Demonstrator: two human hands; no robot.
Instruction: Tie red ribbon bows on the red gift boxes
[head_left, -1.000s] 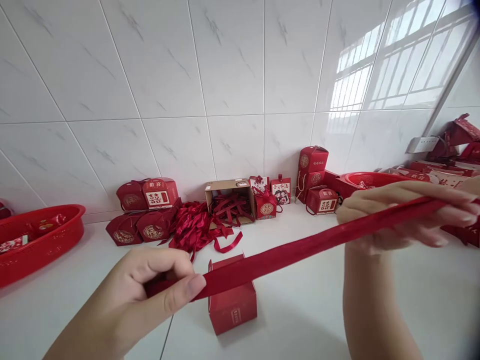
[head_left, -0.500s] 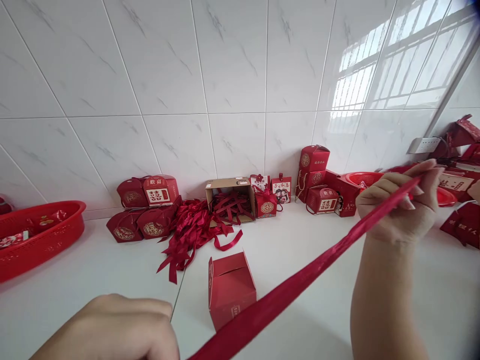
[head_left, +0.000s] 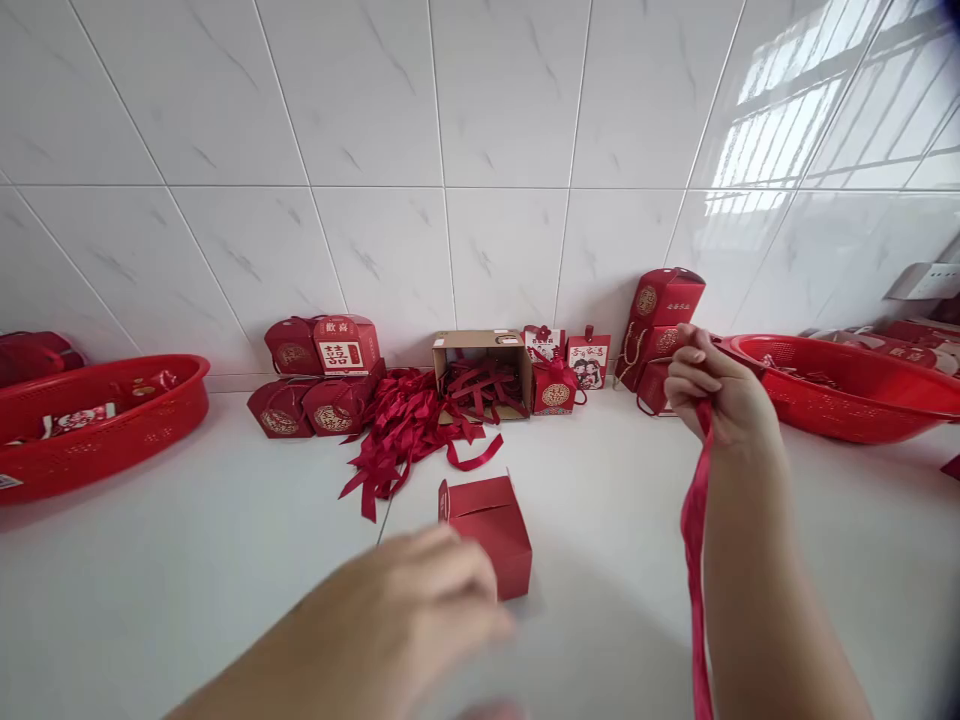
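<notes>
While my right hand (head_left: 724, 390) is raised, its fingers pinch one red ribbon (head_left: 694, 540) that hangs beside the forearm. My left hand (head_left: 420, 600), low, overlaps one red box's (head_left: 499, 530) near edge (blurred; I can't tell whether its curled fingers hold anything). Two red baskets (head_left: 862, 400) flank open white counter (head_left: 607, 520) between box and right forearm.

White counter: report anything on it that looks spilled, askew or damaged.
A tangled heap of red ribbons sprawls beside the cardboard box, loose ends trailing across the counter. It looks untidy next to the neatly stacked red boxes, though it may be deliberate. I see no clear damage.
</notes>
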